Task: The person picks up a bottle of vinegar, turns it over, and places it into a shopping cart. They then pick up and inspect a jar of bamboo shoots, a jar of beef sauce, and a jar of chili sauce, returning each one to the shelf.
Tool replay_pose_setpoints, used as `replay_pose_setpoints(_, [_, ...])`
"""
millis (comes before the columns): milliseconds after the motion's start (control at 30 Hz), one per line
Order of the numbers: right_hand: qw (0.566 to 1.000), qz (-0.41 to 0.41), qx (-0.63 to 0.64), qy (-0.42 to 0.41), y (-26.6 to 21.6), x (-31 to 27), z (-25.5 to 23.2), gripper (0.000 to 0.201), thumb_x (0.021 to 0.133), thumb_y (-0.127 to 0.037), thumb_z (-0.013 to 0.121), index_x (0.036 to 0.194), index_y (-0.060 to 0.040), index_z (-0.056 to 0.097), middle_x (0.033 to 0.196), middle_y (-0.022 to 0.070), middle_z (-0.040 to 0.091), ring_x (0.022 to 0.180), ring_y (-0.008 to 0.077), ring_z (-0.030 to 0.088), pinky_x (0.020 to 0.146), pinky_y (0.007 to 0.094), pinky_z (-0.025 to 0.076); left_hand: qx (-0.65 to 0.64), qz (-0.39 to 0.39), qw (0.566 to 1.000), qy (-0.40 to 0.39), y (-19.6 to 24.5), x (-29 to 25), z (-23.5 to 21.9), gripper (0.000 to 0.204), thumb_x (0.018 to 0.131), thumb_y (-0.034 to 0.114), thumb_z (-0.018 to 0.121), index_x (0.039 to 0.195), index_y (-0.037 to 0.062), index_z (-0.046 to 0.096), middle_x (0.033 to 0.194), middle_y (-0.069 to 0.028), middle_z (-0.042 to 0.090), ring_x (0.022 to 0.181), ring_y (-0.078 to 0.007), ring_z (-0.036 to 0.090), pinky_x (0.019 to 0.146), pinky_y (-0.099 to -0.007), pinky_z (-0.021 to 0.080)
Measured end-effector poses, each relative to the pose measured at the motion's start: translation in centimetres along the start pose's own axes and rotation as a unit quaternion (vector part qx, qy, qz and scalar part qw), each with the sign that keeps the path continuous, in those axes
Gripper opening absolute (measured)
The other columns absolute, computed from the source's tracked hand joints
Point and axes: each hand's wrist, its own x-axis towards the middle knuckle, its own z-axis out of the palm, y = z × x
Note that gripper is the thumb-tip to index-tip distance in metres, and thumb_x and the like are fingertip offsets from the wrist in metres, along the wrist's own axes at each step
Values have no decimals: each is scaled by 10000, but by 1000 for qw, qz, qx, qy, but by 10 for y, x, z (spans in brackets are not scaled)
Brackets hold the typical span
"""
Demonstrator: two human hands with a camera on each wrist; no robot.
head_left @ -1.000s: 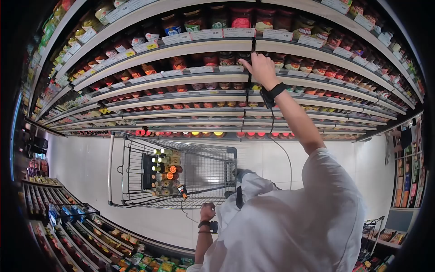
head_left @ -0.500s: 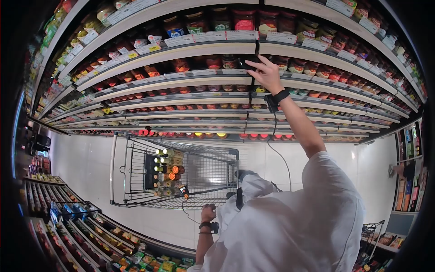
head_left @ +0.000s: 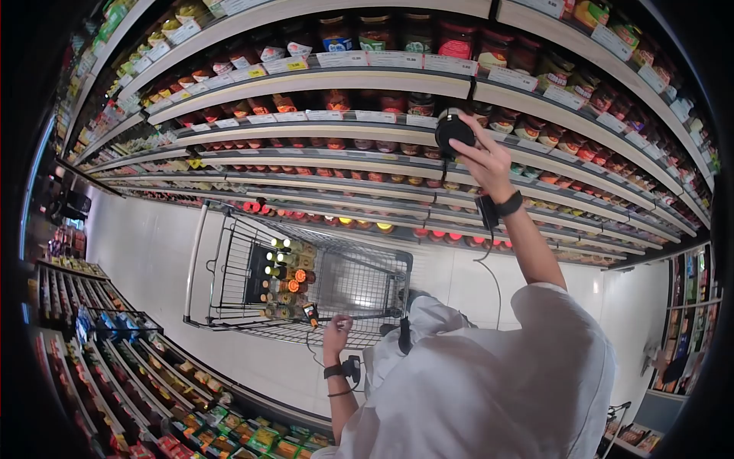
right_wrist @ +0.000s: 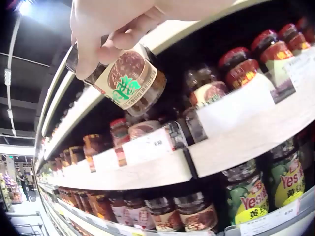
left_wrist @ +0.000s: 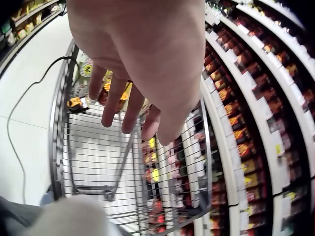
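My right hand [head_left: 488,157] grips a glass sauce jar [head_left: 454,136] by its black lid, out in front of the shelf edge. In the right wrist view the jar [right_wrist: 130,78] tilts, its cream label with green characters facing out, thumb and fingers around the lid end. My left hand [head_left: 336,333] hovers over the near side of the shopping cart [head_left: 196,264] with nothing in it. Its fingers hang loosely spread in the left wrist view, above the wire basket. Several bottles [head_left: 287,279] with pale and orange caps stand at one end of the cart.
Long shelves [head_left: 367,126] packed with jars curve across the front, price tags [right_wrist: 147,147] along their edges. A small orange-and-black device [head_left: 310,314] with a cable hangs at the cart's near side. Another shelf [head_left: 153,382] of packets lies behind on the left.
My right hand has drawn the jar out of the shelf and toward me. The left hand has risen from beside the cart to over its near side, its fingers loosening.
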Motion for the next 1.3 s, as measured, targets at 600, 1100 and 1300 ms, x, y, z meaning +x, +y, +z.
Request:
replay_pose_setpoints(600, [443, 465, 713, -280, -211, 19, 50, 361, 814, 11, 777, 1162, 50, 691, 981, 107, 727, 617, 25, 548, 478, 176, 358, -279, 372, 882, 81, 302, -72, -70, 1313, 536, 153, 998, 1581, 120, 204, 1641, -191, 209, 1407, -320, 441, 1089, -462, 484])
replay_pose_setpoints(1100, [523, 347, 662, -410, -253, 29, 57, 452, 1078, -355, 472, 1308, 14, 596, 1312, 114, 647, 1073, 139, 661, 708, 229, 557, -328, 302, 879, 171, 288, -106, -80, 1445, 394, 279, 1049, 1561, 33, 234, 1512, -168, 418, 1357, -303, 491, 1123, -452, 443])
replay_pose_setpoints(1300, [542, 332, 660, -402, -250, 24, 58, 489, 1069, -390, 477, 1309, 17, 604, 1327, 121, 641, 1089, 140, 656, 761, 236, 553, -309, 323, 877, 174, 288, -104, -78, 1432, 406, 273, 1048, 1562, 36, 236, 1513, -178, 415, 1360, -314, 486, 1132, -456, 432])
